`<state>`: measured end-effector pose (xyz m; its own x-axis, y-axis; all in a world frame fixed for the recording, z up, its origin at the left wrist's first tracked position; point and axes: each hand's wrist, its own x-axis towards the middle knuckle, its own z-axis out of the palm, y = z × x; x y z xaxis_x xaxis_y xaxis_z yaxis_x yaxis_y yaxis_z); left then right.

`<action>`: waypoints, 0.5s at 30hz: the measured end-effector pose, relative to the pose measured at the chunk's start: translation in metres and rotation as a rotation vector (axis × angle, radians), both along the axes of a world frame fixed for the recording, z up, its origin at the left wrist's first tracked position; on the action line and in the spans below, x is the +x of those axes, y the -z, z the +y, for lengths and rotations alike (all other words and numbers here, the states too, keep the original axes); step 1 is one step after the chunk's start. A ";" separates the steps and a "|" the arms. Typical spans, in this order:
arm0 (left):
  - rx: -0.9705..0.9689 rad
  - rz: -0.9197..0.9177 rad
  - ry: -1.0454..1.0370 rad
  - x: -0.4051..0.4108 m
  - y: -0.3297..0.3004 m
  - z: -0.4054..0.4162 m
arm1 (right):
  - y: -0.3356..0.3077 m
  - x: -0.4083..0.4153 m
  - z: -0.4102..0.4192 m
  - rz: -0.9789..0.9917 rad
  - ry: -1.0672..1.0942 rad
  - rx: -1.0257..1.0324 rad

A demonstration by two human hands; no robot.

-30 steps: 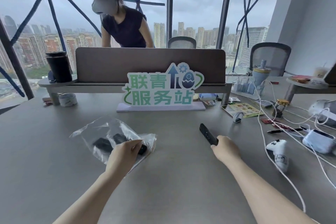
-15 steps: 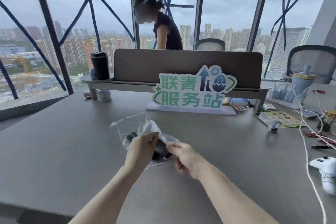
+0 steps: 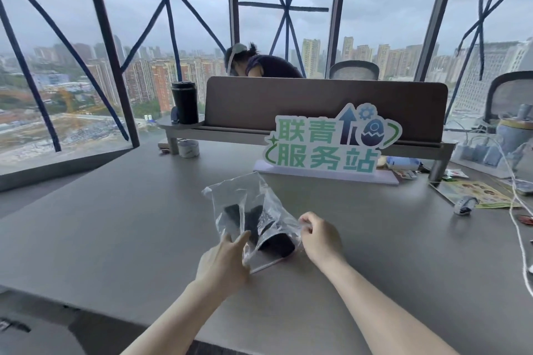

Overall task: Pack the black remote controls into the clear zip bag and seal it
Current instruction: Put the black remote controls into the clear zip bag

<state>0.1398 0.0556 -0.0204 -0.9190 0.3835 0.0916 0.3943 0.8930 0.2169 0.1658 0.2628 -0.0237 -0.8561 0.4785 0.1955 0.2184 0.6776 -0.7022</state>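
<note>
The clear zip bag (image 3: 253,204) lies crumpled on the grey table (image 3: 115,225), its mouth toward me. Black remote controls (image 3: 277,245) show through the plastic inside it; how many I cannot tell. My left hand (image 3: 223,262) pinches the bag's near left edge. My right hand (image 3: 320,239) pinches the right edge of the mouth. Both hands hold the bag slightly raised off the table.
A green and white sign (image 3: 328,144) stands just behind the bag, in front of a brown desk divider (image 3: 317,104). A black tumbler (image 3: 185,106) sits on the shelf at left. White cables (image 3: 519,228), a leaflet (image 3: 473,194) and small items lie at right. A person leans behind the divider.
My right hand carried a black remote from the right to the bag and now holds the bag's edge. The remote is inside. My view has shifted left and closer.
</note>
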 end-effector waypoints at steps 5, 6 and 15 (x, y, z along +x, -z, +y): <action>0.649 -0.188 -0.169 -0.017 -0.027 -0.016 | -0.032 0.011 -0.001 0.048 -0.107 -0.219; 0.832 -0.196 -0.189 -0.023 -0.046 -0.017 | -0.047 0.013 -0.002 0.108 -0.152 -0.364; 1.162 -0.092 0.025 -0.030 -0.216 -0.016 | -0.201 0.032 0.001 0.476 -0.240 -0.758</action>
